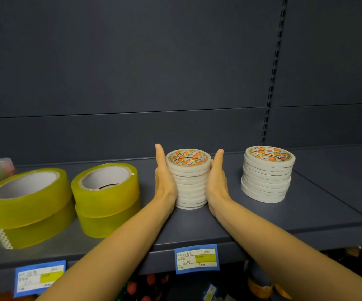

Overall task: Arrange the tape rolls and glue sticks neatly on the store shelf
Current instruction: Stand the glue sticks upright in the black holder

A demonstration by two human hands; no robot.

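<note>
My left fingers (158, 156), right fingers (218, 158), straight, press sides of white tape stack (190, 187) on shelf (306, 216); second white stack (266, 177) right, yellow rolls (107, 196) left.

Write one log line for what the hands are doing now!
left hand: flat against white tape stack | right hand: flat against its other side | second white stack: untouched, right

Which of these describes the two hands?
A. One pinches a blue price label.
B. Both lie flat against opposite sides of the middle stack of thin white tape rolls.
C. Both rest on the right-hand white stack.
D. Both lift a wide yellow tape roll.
B: the left hand and right hand, fingers straight, lie against either side of the middle stack of thin white tape rolls on the dark grey metal shelf.
</note>
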